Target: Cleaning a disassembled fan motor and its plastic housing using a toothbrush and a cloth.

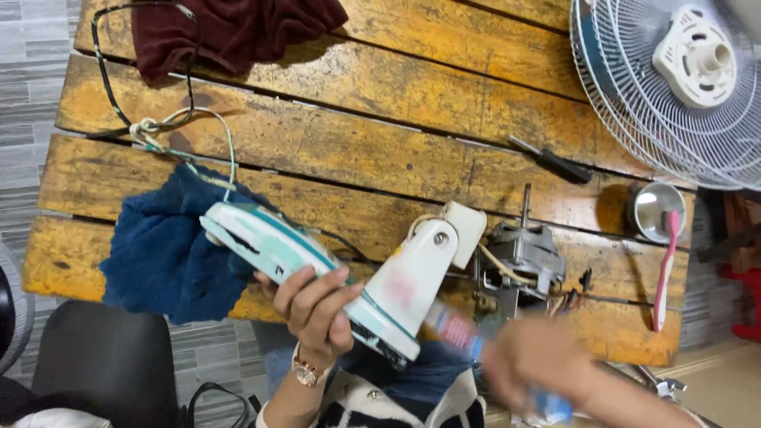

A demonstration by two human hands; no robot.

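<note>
Left hand (315,305) wraps the white-teal fan housing (317,261) at the wooden table (380,150) edge; blurred right hand (533,361) grips a small bottle (464,333) — keep housing steady, nozzle close.

Dark red cloth (230,32) at the wooden table's (380,150) far edge. Black-handled screwdriver (552,161) and small metal bowl (656,210) toward the right edge, pink toothbrush (666,265) just beside. Fan grille (674,87) over the far right corner.
</note>
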